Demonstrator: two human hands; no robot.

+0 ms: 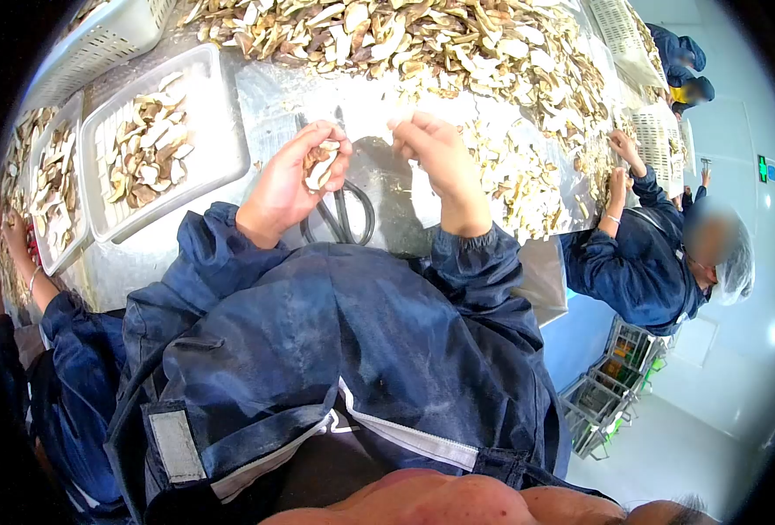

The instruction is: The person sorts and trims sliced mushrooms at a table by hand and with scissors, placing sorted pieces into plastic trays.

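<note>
My left hand is closed round several brown and white mushroom slices, held above the table's near edge. To its right, my right hand is raised with thumb and fingertips pinched together; whether something small is between them I cannot make out. Beneath and between the hands lies a pair of dark-handled scissors on the metal table. A large heap of dried mushroom slices spreads beyond both hands and down the right side.
A white plastic tray with slices stands at the left, beside another filled tray. White perforated baskets line the far right. One co-worker is at the right, another's sleeve at the left. Metal racks stand lower right.
</note>
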